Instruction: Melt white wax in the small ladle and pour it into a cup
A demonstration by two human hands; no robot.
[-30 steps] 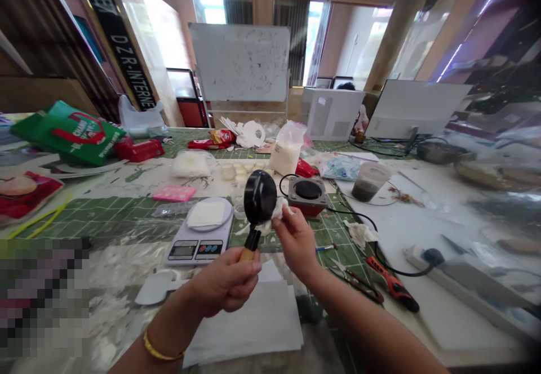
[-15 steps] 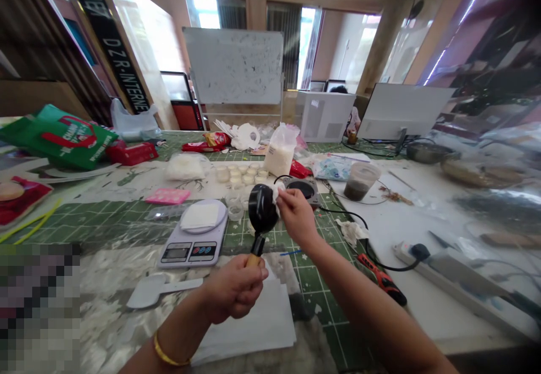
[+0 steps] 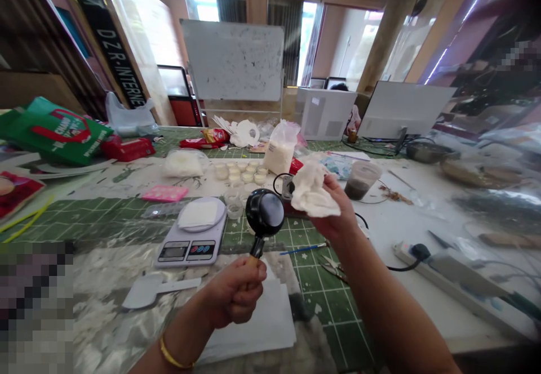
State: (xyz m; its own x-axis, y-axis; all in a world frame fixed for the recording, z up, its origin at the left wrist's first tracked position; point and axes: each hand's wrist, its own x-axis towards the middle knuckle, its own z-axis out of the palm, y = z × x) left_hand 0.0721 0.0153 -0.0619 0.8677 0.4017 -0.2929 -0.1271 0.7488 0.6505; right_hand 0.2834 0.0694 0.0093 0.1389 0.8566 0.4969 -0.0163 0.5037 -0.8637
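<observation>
My left hand [image 3: 236, 292] is closed round the wooden handle of a small black saucepan [image 3: 262, 214], which is held up and tilted over the table. A crumpled white tissue [image 3: 311, 189] is pinched in my right hand [image 3: 340, 210], to the right of the pan and apart from it. Behind the tissue a small hot plate is mostly hidden. Below my left hand lie white paper sheets [image 3: 270, 320]. A kitchen scale [image 3: 189, 250] with a folded white paper on its round plate stands left of the pan, and a white spatula [image 3: 143, 291] lies in front of it.
Several small cups of pale wax-like stuff [image 3: 240, 172] stand behind the pan, near a bag of white granules [image 3: 279, 151]. Pliers [image 3: 333, 267] and a blue brush [image 3: 302, 249] lie under my right arm. A power strip [image 3: 448, 284] and a dark-filled plastic cup [image 3: 361, 181] are at right.
My right hand has moved right, away from the pan's side, and the tissue now hangs spread out in view. The pan has turned a little, showing more of its round face.
</observation>
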